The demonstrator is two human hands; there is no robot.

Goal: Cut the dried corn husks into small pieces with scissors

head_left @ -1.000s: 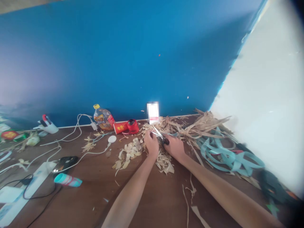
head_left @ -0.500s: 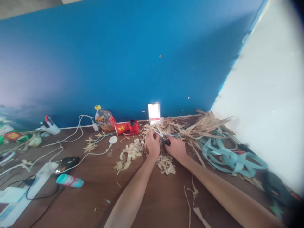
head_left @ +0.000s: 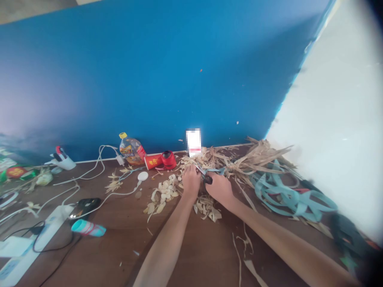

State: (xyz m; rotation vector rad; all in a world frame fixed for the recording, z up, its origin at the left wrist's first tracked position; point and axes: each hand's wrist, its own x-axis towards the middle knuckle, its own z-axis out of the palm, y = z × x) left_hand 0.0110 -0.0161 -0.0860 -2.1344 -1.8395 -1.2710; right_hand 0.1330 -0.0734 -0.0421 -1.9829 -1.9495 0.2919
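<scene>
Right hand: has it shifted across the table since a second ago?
No. The right hand still grips the scissors beside the left hand, just as far right of the red cup.

Black-handled scissors [head_left: 206, 177] point up-left above a heap of pale husk cuttings [head_left: 207, 208].

Soft daylight, glare on the right wall, blurred and warped edges.

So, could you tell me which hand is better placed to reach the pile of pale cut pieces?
Probably the left hand: it lies close beside the pile, while the right hand grips the scissors.
</scene>
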